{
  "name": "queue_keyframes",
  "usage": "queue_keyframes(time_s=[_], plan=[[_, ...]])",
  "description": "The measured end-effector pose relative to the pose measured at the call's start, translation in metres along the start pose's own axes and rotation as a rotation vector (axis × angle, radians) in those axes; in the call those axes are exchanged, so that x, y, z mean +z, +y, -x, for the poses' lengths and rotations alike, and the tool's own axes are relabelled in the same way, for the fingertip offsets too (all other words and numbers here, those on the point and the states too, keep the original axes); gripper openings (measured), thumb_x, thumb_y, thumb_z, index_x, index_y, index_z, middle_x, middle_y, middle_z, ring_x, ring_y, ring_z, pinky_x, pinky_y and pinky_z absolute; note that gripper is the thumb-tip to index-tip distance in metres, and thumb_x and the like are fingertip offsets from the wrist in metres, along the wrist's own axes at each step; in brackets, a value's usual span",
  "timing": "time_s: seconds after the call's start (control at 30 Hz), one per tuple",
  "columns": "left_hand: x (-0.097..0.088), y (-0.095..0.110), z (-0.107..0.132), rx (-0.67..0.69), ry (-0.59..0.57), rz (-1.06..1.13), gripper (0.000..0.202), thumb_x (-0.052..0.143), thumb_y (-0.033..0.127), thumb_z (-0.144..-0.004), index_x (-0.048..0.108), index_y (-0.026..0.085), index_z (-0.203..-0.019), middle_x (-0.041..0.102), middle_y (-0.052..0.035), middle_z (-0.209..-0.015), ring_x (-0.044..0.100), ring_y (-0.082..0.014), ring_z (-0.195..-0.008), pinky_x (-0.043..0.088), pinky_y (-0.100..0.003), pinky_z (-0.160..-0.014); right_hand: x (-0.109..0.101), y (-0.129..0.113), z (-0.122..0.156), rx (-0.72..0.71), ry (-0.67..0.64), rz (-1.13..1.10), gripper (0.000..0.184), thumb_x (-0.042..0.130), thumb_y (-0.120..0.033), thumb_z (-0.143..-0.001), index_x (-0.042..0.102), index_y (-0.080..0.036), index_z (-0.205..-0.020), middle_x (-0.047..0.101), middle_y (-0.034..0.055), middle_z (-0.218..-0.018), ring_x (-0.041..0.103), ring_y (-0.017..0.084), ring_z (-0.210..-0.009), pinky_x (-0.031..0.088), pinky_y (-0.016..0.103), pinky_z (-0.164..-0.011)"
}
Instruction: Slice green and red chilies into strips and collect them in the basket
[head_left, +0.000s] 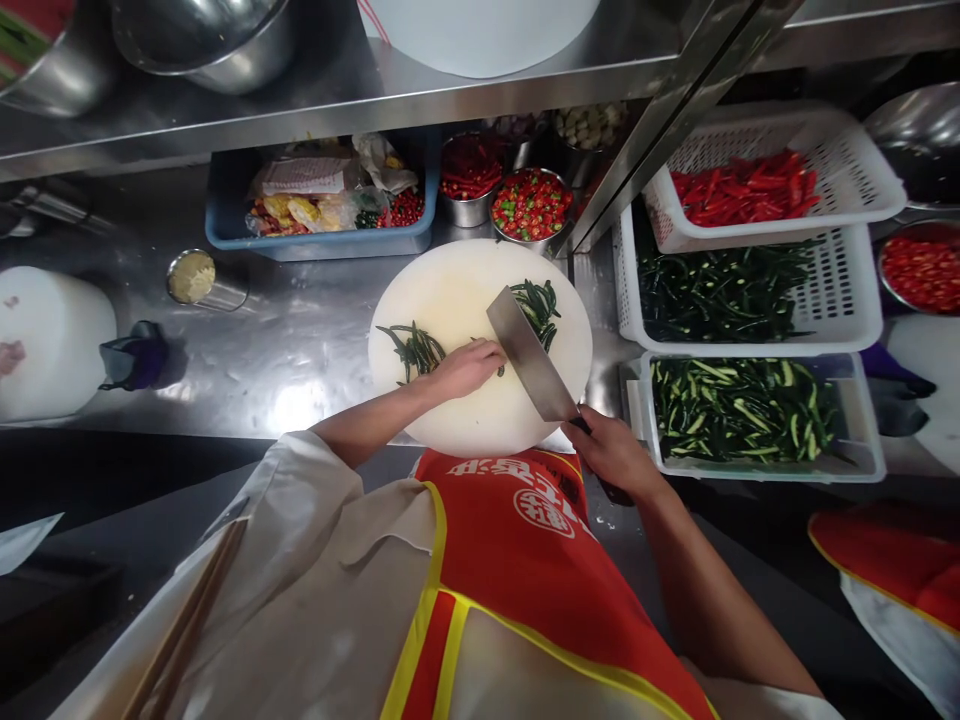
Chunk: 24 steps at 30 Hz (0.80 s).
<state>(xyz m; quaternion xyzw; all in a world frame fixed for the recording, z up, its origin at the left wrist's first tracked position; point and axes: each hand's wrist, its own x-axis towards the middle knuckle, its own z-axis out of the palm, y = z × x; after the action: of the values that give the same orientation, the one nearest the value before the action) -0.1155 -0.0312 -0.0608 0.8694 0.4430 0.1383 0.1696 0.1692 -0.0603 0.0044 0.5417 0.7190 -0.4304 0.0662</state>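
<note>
My right hand [611,450] is closed round the dark handle of a cleaver [534,355], whose broad blade slants over the white round cutting board [450,275]. My left hand [474,368] lies on the board with its fingers curled together just left of the blade. Dark green bits show at its fingertips, so it seems to pin down green chili peppers, mostly hidden under the fingers. To the left of that hand lies a small bunch of whole green chilies [416,350]. Cut green chilies [538,308] form a pile on the blade's far side.
Right of the board stand a clear bin of sliced green chilies [750,415], a white basket of green chilies [844,290] and a basket of red chilies [750,190]. Behind are a blue tub [322,245] and a bowl of chopped chilies [532,205]. A steel shelf [420,105] overhangs the back.
</note>
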Motion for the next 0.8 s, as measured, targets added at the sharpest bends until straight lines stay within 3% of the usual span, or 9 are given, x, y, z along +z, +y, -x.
queue_keyframes(time_s=[0.2,0.43,0.6,0.8], plan=[[0.003,-0.012,0.003,-0.026,0.098,0.076,0.025,0.044,0.027,-0.098,0.066,0.016,-0.099,0.063,-0.0094,-0.101,0.055,-0.0210,-0.098,0.048,-0.035,-0.088,0.005,-0.004,0.007,-0.022,-0.023,-0.016,0.025,0.042,-0.041,-0.090,0.057,-0.022,-0.086,0.067,0.0049,-0.073,0.061,0.019,-0.068,0.035,0.026,-0.060],[0.003,-0.022,0.002,-0.014,0.070,0.121,0.025,0.045,0.032,-0.098,0.065,0.018,-0.089,0.063,-0.0078,-0.096,0.056,-0.0200,-0.095,0.047,-0.035,-0.087,-0.019,-0.008,0.023,0.059,-0.191,-0.150,0.026,0.040,-0.046,-0.091,0.048,-0.024,-0.081,0.060,-0.0012,-0.056,0.055,0.015,-0.048,0.035,0.026,-0.050],[0.003,-0.023,0.001,-0.006,0.091,0.133,0.027,0.045,0.033,-0.098,0.064,0.018,-0.087,0.064,-0.0074,-0.094,0.057,-0.0189,-0.091,0.047,-0.034,-0.087,-0.033,-0.002,0.035,0.118,-0.270,-0.188,0.028,0.041,-0.051,-0.090,0.048,-0.025,-0.082,0.057,-0.0041,-0.052,0.056,0.015,-0.045,0.038,0.026,-0.048],[0.003,-0.024,0.000,-0.003,0.097,0.147,0.028,0.044,0.032,-0.099,0.065,0.018,-0.087,0.065,-0.0070,-0.093,0.058,-0.0183,-0.090,0.046,-0.033,-0.086,-0.035,-0.005,0.016,0.091,-0.283,-0.112,0.026,0.039,-0.046,-0.091,0.047,-0.024,-0.079,0.056,-0.0027,-0.051,0.056,0.016,-0.045,0.037,0.026,-0.049]])
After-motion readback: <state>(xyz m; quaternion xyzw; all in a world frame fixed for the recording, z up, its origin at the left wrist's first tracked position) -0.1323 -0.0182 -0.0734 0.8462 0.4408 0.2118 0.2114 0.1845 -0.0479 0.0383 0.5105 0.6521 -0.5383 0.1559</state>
